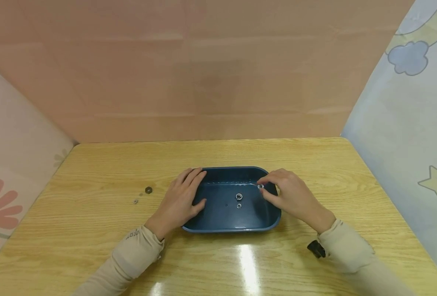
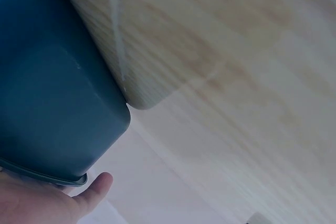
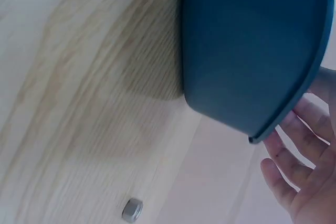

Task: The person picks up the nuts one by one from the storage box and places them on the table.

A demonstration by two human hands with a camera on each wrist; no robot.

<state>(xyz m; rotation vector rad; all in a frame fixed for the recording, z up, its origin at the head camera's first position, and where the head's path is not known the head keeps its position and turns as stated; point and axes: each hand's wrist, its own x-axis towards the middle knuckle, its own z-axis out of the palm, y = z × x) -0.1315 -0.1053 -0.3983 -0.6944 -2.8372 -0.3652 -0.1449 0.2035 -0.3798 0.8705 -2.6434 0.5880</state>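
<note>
A blue plastic tray (image 1: pixel 218 225) stands on the wooden table in the head view. My left hand (image 1: pixel 179 201) rests over its left rim, fingers extended and thumb pointing inward. Over the tray's right end, the thumb and index finger of my right hand (image 1: pixel 292 195) pinch a small metal nut (image 1: pixel 261 186). On the tray floor lie a larger metal ring (image 1: pixel 239 197), a smaller nut (image 1: pixel 239 206) and a tiny dark speck. In the right wrist view the other fingers (image 3: pixel 286 161) of that hand are beside the tray's outer wall, and the pinched nut is hidden.
To the left of the tray, a dark washer (image 1: pixel 148 190) and a small pale nut (image 1: pixel 135 201) lie on the table. A hex nut (image 3: pixel 132 210) lies on the table beyond the tray in the right wrist view. Walls close off the back and both sides.
</note>
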